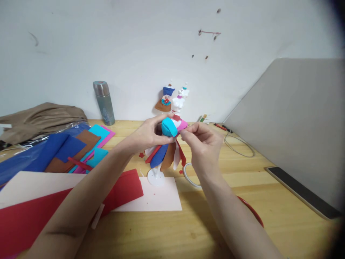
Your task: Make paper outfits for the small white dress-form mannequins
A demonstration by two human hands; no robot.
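A small white dress form on a round base (156,178) wears a skirt of separate petals in red, blue, brown and pale pink (168,156). My left hand (147,135) is closed around its torso from the left, thumb in front. Across the chest lie a turquoise cloth piece (168,127) and a bright pink cloth piece (182,125). At the lower edge of the pink piece, my right hand (203,140) pinches with thumb and forefinger. Whatever lies between those fingertips is too small to make out.
More small dress forms (178,103) stand against the wall. Coloured felt sheets (70,147), red felt (126,189) and pale sheets (161,199) cover the left side. A flask (104,104) stands behind. At right are a white ring (188,176), a cable (242,155) and a dark flat device (302,192).
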